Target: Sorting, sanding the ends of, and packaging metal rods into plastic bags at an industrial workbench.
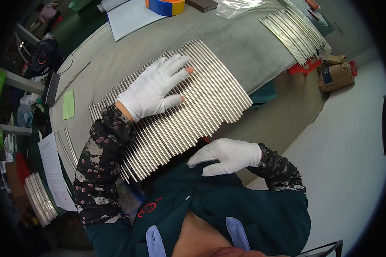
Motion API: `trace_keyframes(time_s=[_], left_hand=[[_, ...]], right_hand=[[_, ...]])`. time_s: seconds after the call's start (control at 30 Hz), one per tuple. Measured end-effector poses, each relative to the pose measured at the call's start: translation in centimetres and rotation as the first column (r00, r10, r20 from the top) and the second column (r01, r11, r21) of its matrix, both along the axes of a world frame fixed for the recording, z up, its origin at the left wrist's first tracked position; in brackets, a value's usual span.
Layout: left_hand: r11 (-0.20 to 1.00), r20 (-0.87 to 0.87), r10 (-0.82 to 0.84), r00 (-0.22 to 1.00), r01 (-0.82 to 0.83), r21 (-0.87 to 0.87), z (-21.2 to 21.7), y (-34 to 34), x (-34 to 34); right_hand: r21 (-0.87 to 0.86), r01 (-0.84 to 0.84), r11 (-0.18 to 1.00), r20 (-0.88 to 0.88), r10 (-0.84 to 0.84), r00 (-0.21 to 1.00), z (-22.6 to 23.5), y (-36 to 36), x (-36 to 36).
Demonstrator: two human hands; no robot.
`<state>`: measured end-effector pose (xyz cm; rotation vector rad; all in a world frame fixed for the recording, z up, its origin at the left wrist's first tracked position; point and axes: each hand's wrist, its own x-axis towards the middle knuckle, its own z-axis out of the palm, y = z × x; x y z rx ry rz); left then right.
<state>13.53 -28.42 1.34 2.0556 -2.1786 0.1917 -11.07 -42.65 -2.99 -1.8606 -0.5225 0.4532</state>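
— So, where is the left hand (pixel 155 88)?

— Flat on the row of metal rods (pixel 188 107), fingers spread wide, palm down. It grips nothing, only presses on them. It wears a white glove with bare fingertips.

— And the rods?

— Side by side in a wide sheet on the grey table (pixel 240 47), reaching to the near edge by the person's body.

— The right hand (pixel 227 155)?

— Gloved too, open and loose, resting against the dark green jacket (pixel 244 205) just off the rods' near ends. It holds nothing.

— Anything else?

— A second bundle of rods (pixel 293 32) lies at the far right of the table, a tape roll (pixel 165 6) and papers (pixel 131 17) at the far edge.
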Motion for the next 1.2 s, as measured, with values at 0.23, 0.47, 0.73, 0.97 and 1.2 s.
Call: trace_keyframes(time_s=[0.23,0.47,0.73,0.97,1.2], left_hand=[[0.995,0.024,-0.069,0.997,0.067,0.073,-1.2,-8.7,-2.3],[0.993,0.007,-0.065,0.998,0.064,0.1,-0.7,-11.3,-2.5],[0.994,0.034,-0.073,0.997,0.07,0.079,-1.5,-11.9,-2.1],[0.994,-0.003,-0.082,0.997,0.082,0.072,-1.8,-11.0,-1.8],[0.994,-0.021,-0.085,0.996,0.086,0.07,-1.6,-9.7,-1.8]], right_hand=[[-0.209,0.397,0.894,0.12,-0.379,0.917,1.5,-5.9,-3.1],[-0.271,0.448,0.852,0.194,-0.408,0.892,2.9,-6.4,-2.3],[-0.189,0.461,0.867,0.121,-0.446,0.887,2.6,-6.6,-0.6],[-0.126,0.544,0.829,-0.017,-0.55,0.835,2.7,-8.6,-2.6],[-0.105,0.689,0.717,-0.203,-0.694,0.691,3.8,-9.4,-4.1]])
